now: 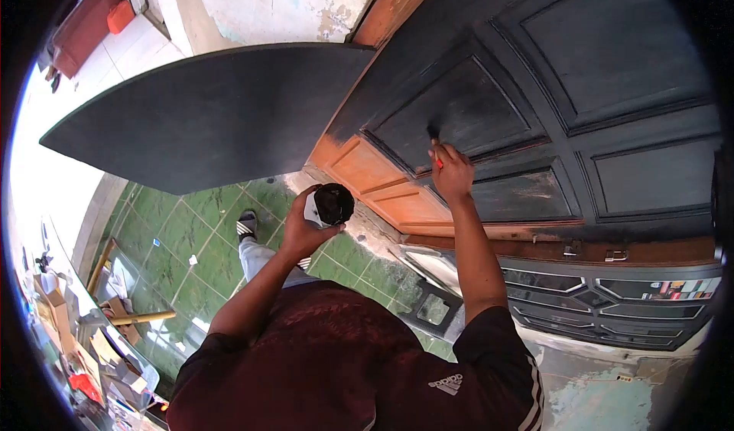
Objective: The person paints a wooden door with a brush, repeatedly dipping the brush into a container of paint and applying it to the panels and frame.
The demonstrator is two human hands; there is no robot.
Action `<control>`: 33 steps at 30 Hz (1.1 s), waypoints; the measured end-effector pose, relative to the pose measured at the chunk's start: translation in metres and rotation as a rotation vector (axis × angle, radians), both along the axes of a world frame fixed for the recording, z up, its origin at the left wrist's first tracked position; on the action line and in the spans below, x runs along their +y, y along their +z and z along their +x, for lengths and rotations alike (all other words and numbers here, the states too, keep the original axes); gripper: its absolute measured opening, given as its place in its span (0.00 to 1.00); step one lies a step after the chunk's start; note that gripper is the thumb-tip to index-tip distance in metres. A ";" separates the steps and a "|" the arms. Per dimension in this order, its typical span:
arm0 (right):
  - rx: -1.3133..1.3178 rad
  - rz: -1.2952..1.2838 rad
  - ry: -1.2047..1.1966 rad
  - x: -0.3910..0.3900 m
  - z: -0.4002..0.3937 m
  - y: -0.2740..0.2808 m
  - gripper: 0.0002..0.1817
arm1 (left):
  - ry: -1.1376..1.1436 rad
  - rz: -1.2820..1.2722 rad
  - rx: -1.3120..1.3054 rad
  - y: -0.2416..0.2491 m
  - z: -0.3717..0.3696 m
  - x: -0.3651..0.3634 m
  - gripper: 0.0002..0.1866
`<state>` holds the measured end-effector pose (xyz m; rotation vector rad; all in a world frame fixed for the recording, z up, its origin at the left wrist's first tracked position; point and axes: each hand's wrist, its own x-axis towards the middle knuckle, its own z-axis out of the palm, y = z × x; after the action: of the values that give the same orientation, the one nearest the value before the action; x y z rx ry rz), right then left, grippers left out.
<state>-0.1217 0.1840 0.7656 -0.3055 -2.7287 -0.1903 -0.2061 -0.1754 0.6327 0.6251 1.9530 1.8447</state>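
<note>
Painting the door (535, 102) goes best with slow, even strokes that follow the grooves, so no orange wood shows through. The right hand (453, 172) is closed around a small brush (434, 144), whose tip touches a dark panel in the middle of the door. The left hand (306, 228) grips a paint can (332, 204), held just below and to the side. Most panels are black. Two low panels (382, 182) stay orange. The black paint looks wet, I think.
</note>
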 end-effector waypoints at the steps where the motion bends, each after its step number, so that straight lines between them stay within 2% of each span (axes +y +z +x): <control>1: 0.062 -0.107 0.008 0.005 -0.002 0.002 0.08 | -0.004 -0.008 0.016 0.004 -0.002 -0.001 0.53; 3: 0.183 -0.325 0.024 0.022 -0.003 0.019 0.07 | -0.014 -0.030 0.044 0.013 -0.004 -0.007 0.52; 5: 0.273 -0.457 -0.033 0.039 -0.004 0.062 0.06 | -0.046 0.009 -0.031 0.012 -0.008 -0.011 0.52; 7: 0.413 -0.482 -0.106 0.059 0.001 0.103 0.06 | -0.040 0.004 -0.009 0.012 -0.012 -0.015 0.52; 10: 0.613 -0.381 -0.111 0.035 0.014 0.154 0.08 | -0.082 0.025 -0.038 0.016 -0.024 -0.022 0.52; 13: 0.579 -0.622 -0.024 0.019 0.015 0.124 0.11 | -0.112 -0.011 0.003 0.028 -0.038 -0.028 0.52; 14: 0.417 -0.657 -0.135 0.013 0.008 0.113 0.12 | -0.128 0.001 0.004 0.032 -0.043 -0.028 0.52; 17: 0.443 -0.727 -0.268 0.036 -0.005 0.066 0.13 | -0.213 0.005 -0.023 0.052 -0.058 -0.031 0.51; 18: 0.522 -0.747 -0.352 0.043 0.005 0.061 0.13 | -0.229 -0.023 0.022 0.056 -0.064 -0.032 0.51; 21: 1.126 -0.825 -0.268 0.034 0.024 0.065 0.15 | -0.287 -0.085 0.111 0.070 -0.090 -0.039 0.49; 24: 1.268 -0.900 -0.261 0.002 0.013 0.067 0.17 | -0.332 -0.088 0.167 0.069 -0.111 -0.041 0.47; 27: 1.121 -1.151 -0.174 -0.038 -0.056 0.060 0.19 | -0.386 -0.071 0.225 0.088 -0.132 -0.038 0.34; 28: 1.069 -1.272 -0.148 -0.044 -0.073 0.061 0.19 | -0.403 -0.081 0.236 0.100 -0.137 -0.037 0.33; 31: 1.266 -1.141 -0.224 -0.021 -0.077 0.056 0.18 | -0.471 -0.104 0.252 0.127 -0.155 -0.034 0.32; 33: 1.489 -1.213 -0.217 0.017 -0.043 0.037 0.20 | -0.542 -0.109 0.243 0.134 -0.169 -0.038 0.33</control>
<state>-0.1648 0.2011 0.8027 -0.6659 -1.0285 1.1634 -0.3747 -0.2131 0.7663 1.2460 1.7703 1.3691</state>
